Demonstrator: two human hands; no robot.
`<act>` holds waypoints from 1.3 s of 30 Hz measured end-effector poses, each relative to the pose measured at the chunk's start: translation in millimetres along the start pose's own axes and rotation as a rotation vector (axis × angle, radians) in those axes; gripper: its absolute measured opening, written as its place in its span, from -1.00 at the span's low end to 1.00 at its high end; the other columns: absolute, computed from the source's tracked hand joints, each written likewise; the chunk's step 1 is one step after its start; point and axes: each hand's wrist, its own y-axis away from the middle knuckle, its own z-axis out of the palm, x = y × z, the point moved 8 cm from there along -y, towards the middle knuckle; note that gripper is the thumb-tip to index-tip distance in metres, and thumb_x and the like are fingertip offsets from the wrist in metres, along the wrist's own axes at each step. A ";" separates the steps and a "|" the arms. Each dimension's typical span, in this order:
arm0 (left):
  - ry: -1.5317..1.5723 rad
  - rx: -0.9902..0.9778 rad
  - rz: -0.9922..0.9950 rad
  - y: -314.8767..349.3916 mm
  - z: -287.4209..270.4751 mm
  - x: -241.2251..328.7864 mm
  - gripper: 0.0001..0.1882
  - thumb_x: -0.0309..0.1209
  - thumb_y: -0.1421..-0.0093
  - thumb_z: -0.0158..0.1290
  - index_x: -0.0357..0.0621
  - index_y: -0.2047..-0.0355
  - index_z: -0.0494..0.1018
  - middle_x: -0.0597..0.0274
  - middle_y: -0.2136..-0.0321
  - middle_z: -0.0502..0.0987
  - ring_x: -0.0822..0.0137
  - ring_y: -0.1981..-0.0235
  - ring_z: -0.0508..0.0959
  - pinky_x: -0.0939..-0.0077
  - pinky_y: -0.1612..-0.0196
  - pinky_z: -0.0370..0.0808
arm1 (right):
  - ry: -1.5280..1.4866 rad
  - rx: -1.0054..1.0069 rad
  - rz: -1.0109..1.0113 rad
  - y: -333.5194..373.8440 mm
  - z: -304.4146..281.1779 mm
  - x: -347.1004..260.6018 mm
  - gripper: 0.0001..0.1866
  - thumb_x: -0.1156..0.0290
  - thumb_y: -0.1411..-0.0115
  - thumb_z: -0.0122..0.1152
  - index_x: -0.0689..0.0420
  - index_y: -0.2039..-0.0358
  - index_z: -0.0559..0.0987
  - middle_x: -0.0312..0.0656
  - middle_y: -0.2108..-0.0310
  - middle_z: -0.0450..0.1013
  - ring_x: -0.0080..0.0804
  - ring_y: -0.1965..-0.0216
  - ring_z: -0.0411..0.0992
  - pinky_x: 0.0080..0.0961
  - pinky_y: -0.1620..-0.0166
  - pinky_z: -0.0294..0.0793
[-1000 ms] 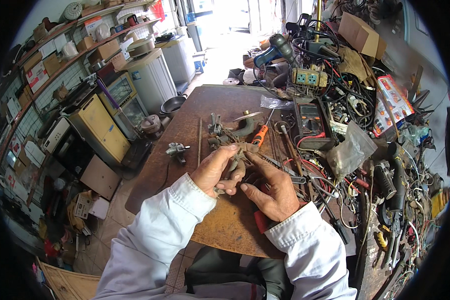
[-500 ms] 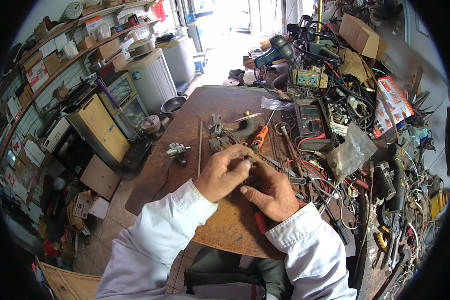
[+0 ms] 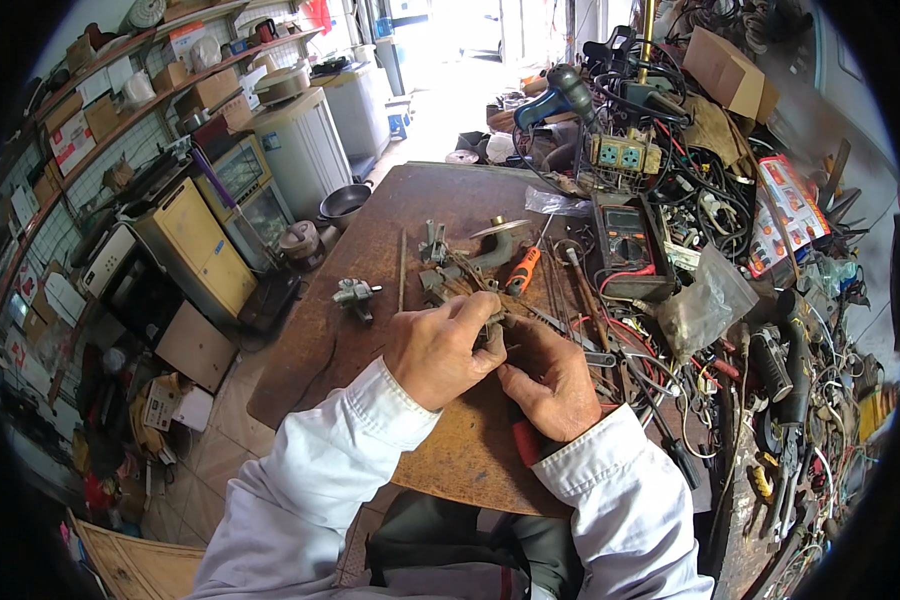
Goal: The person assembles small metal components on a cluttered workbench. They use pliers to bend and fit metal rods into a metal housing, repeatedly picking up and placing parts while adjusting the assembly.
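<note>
My left hand (image 3: 435,345) pinches a small, dull metal part (image 3: 494,322) between thumb and fingers over the middle of the table. My right hand (image 3: 552,385) curls in from the other side against the same part, its fingertips mostly hidden. A red handle (image 3: 522,440) shows under the right hand; whether it is held, I cannot tell. Just beyond the hands lies a curved metal pipe (image 3: 497,250) with a round disc (image 3: 500,229) on top. An orange screwdriver (image 3: 523,271) rests beside it. Left of these sit a silver metal fitting (image 3: 354,296) and a thin rod (image 3: 402,270).
On the right, a multimeter (image 3: 625,240) stands in a dark tray, by a clear plastic bag (image 3: 705,300) and tangled wires and tools. A heat gun (image 3: 560,97) and socket box (image 3: 625,155) are farther back. Cabinets and shelves (image 3: 120,135) line the left, with a black pan (image 3: 345,202).
My left hand has turned slightly, its fingers shifting on the metal part. My right thumb has drawn in toward the part. The view has shifted slightly.
</note>
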 end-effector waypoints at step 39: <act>1.923 -0.289 -0.922 13.8 40.4 -36.7 -0.73 -0.11 -0.30 -0.13 0.00 0.23 0.37 0.49 0.73 0.20 0.55 0.87 0.06 0.55 0.69 0.20 | 0.020 0.043 0.014 2.9 -0.6 -11.2 -0.51 0.53 -0.13 0.24 0.40 -0.08 0.45 -0.10 0.27 0.56 -0.49 0.25 0.47 -0.53 0.15 0.46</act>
